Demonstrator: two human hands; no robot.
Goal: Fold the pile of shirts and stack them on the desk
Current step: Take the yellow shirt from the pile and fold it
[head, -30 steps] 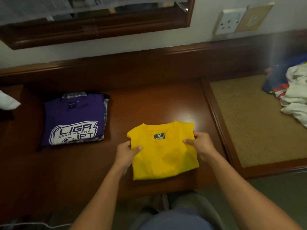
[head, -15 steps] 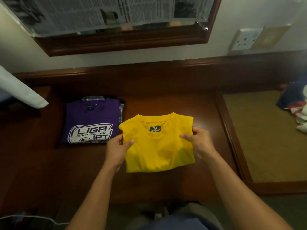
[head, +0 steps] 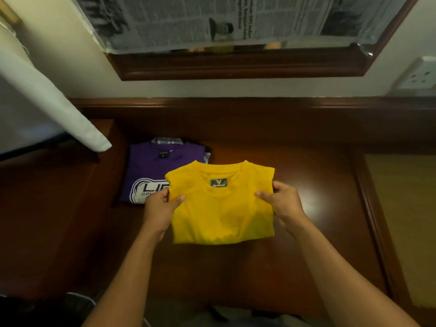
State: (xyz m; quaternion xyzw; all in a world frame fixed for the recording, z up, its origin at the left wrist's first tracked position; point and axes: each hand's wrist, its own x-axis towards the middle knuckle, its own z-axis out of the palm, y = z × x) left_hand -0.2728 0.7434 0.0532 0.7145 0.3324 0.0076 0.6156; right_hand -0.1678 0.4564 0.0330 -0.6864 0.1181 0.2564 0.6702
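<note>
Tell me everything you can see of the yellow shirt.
The yellow shirt is a plain, soft-looking tee folded into a neat rectangle, collar away from the person, a small dark label inside the neckline. The left hand pinches its left edge and the right hand its right edge, thumbs on top. It sits roughly flat over the dark wooden desk, its far left corner overlapping the folded purple shirt in view; whether it rests on either cannot be told.
</note>
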